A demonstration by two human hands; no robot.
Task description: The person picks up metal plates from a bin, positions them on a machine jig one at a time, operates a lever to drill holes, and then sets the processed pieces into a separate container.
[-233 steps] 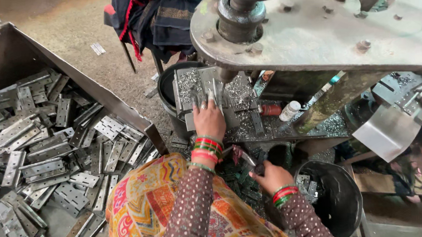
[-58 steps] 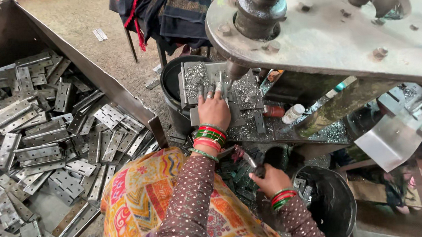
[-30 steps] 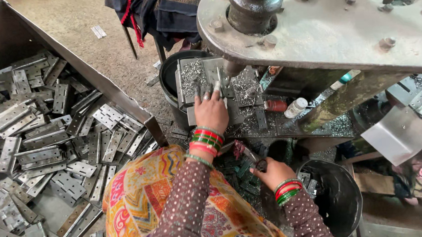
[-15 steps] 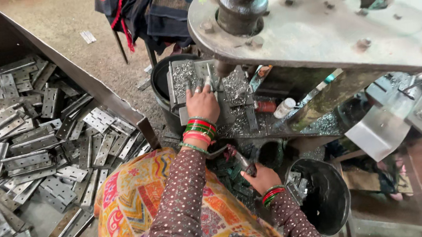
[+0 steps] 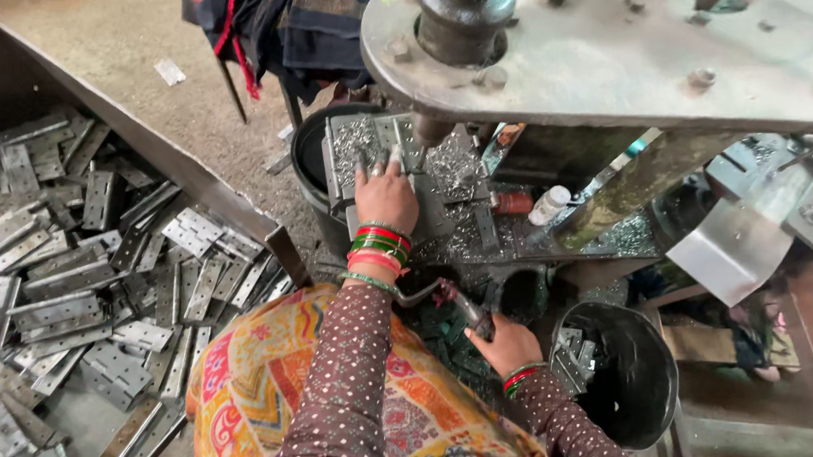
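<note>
A person sits in front of a big metal machine [image 5: 605,48] and looks down at both hands. The left hand [image 5: 387,196] reaches forward and lies flat on a small metal plate [image 5: 362,150] on the machine's bed. Its fingers are spread a little and press down on the plate. Tiny silver metal bits cover the bed all around the hand. Green and red bangles [image 5: 379,245] sit on that wrist.

The right hand [image 5: 504,342] is lower down, close to the person's lap. It is closed around a dark handle [image 5: 466,309] that sticks up toward the machine. Red and green bangles are on this wrist too.

Just to the right of that hand stands a black bucket [image 5: 632,385] with a few metal pieces inside. Another dark bucket [image 5: 309,159] stands under the front of the bed, near the left hand.

On the person's left is a large open box [image 5: 180,174] with a slanted wall. It is full of flat grey metal hinges [image 5: 63,285] that lie in a messy heap. A small white bottle [image 5: 550,205] lies on the bed to the right of the left hand. Dark clothes [image 5: 284,25] hang over a stand behind the machine.
</note>
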